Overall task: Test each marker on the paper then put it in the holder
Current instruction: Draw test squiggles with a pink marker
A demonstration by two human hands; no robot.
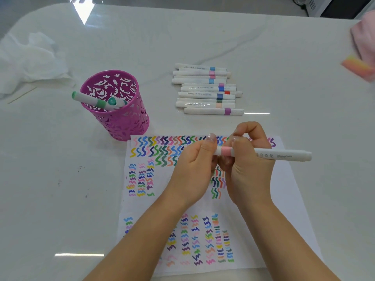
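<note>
While both hands meet above the white sheet of paper covered in coloured squiggles, we see them share a single white marker with a pale pink band, held roughly level and just over the upper part of the sheet. The left hand pinches the marker's left end between thumb and curled fingers, and that end is hidden under them, so we cannot tell whether the cap is seated or pulled off. The right hand is wrapped round the barrel just right of the pink band, with its index finger bent over the top, and the rest of the barrel sticks out past it to the right. Beyond the paper's far left corner stands the magenta perforated metal holder, upright, almost touching the sheet's edge. Inside it we find a white marker with a green band leaning out over the left rim, and beside it a second marker showing a teal end. Farther back and to the right lies a stacked row of white markers with assorted coloured bands, all flat on the white marbled table and well apart from the holder. A crumpled white tissue sits at the left edge, and a pink cloth with an orange-pink block sits at the far right.
</note>
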